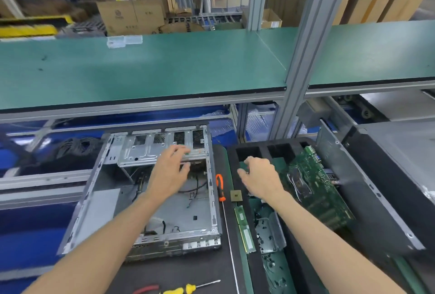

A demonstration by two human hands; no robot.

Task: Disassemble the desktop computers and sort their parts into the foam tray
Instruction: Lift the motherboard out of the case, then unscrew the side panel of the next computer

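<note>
Two hands hovering, fingers loose, gripping nothing: left hand (173,171) over open chassis (150,199), right hand (260,176) over foam tray (237,190). You're reaching drive cage (150,150); steady chassis first.

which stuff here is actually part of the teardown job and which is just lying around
Part of the job:
- open computer case, left hand over it
- foam tray, right hand above it
- motherboard in the tray
- memory stick
- processor chip
- orange screwdriver

Lying about:
- yellow screwdriver
- red-handled pliers
- cardboard boxes
- clear plastic box on the shelf
</note>
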